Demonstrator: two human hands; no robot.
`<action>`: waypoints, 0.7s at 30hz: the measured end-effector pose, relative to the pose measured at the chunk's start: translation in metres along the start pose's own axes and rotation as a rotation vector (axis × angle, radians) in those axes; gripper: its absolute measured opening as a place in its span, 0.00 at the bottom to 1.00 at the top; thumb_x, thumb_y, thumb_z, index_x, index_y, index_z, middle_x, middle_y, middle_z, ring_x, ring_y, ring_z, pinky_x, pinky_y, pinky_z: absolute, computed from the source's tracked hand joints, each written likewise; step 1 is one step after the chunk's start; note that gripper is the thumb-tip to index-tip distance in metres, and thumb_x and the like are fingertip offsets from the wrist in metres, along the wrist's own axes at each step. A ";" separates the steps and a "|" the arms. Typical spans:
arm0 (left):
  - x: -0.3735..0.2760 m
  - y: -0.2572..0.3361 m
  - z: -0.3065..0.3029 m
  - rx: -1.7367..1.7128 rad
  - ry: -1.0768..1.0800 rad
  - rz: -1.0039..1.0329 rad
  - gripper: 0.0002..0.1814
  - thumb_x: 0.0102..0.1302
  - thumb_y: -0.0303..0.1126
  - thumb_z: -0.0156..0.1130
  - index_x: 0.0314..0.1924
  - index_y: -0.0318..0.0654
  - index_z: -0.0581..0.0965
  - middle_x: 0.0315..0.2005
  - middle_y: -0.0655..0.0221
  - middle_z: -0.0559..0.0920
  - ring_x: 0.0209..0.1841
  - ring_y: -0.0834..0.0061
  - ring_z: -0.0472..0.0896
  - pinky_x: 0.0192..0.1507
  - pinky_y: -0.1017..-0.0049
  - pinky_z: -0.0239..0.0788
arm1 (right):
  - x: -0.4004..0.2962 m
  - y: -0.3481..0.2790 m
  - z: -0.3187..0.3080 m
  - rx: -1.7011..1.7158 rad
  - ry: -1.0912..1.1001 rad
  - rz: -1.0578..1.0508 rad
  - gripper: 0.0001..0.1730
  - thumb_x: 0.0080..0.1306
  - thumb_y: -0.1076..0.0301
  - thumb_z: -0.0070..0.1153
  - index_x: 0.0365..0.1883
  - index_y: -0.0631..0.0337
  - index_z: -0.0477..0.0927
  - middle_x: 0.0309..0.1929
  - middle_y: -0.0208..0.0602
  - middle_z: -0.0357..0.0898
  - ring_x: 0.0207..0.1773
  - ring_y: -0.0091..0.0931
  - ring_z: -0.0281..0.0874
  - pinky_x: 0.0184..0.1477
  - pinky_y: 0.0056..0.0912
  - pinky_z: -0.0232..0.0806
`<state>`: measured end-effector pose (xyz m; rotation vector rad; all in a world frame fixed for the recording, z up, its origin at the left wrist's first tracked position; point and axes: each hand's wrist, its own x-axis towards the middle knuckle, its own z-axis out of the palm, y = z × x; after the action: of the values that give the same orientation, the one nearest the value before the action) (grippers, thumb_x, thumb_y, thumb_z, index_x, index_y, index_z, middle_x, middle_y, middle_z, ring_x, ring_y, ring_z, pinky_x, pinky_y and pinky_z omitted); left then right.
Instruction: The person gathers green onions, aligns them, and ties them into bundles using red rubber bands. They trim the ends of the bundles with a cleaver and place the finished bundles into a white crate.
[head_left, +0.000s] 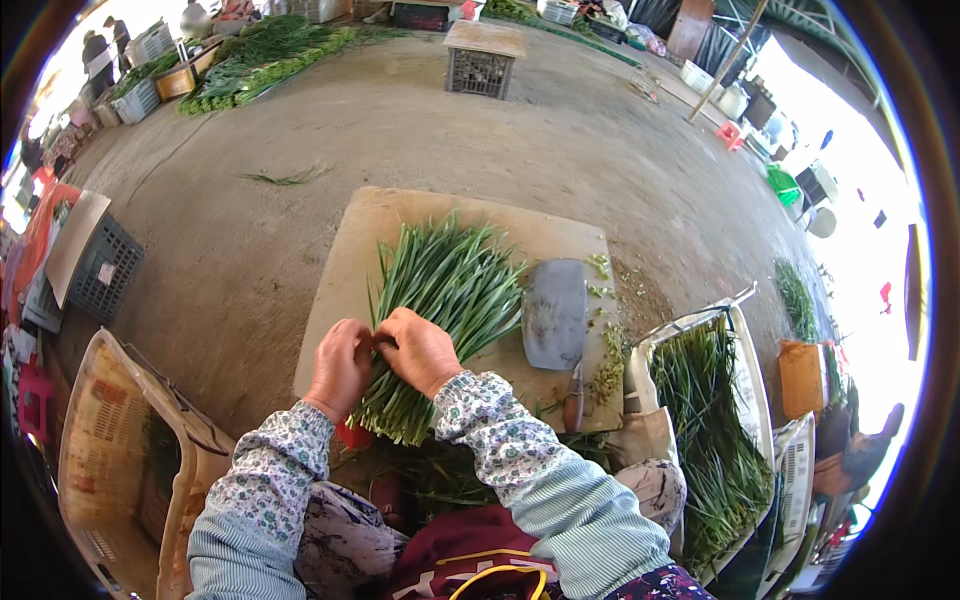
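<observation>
A bundle of long flat green leaves, probably garlic chives (450, 285), lies on a wooden board (390, 206). Its pale cut ends point towards my body. My left hand (341, 367) is at the bundle's left side with the fingers curled in. My right hand (420, 351) lies over the lower half of the stalks, its fingertips meeting those of the left. Whatever is pinched between the fingertips is hidden. To the right of the bundle rests a cleaver with a broad dark blade (555, 315) and a wooden handle (574, 405).
Cut scraps (611, 360) litter the board's right edge. On the right stands a lined crate (750, 360) full of greens; a yellowed plastic crate (112, 450) is on the left. Further off are a board-topped crate (484, 60) and heaped greens (262, 64). People are at the far left.
</observation>
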<state>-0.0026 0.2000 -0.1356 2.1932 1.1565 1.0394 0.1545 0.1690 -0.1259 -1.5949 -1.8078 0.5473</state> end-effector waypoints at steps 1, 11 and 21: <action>0.000 -0.001 0.001 -0.027 -0.014 -0.032 0.02 0.59 0.20 0.58 0.32 0.34 0.74 0.30 0.54 0.78 0.35 0.48 0.78 0.37 0.60 0.72 | 0.000 0.000 -0.001 -0.013 -0.015 -0.002 0.06 0.61 0.65 0.60 0.34 0.55 0.82 0.38 0.38 0.76 0.42 0.41 0.79 0.42 0.44 0.72; -0.005 0.015 -0.002 -0.297 -0.158 -0.434 0.34 0.58 0.28 0.64 0.66 0.31 0.66 0.62 0.48 0.71 0.63 0.55 0.73 0.60 0.66 0.69 | -0.003 0.002 0.005 0.093 0.072 0.029 0.06 0.61 0.65 0.56 0.30 0.54 0.83 0.35 0.35 0.77 0.40 0.39 0.79 0.40 0.41 0.72; -0.009 0.059 -0.005 0.006 -0.490 -0.375 0.68 0.47 0.41 0.77 0.75 0.30 0.39 0.70 0.43 0.59 0.72 0.48 0.61 0.68 0.62 0.61 | -0.008 0.018 0.011 0.558 0.242 -0.028 0.02 0.60 0.77 0.59 0.31 0.65 0.81 0.34 0.37 0.77 0.37 0.35 0.78 0.40 0.34 0.70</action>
<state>0.0192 0.1601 -0.0966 1.9680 1.2585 0.3176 0.1593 0.1655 -0.1474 -1.1908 -1.3419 0.7342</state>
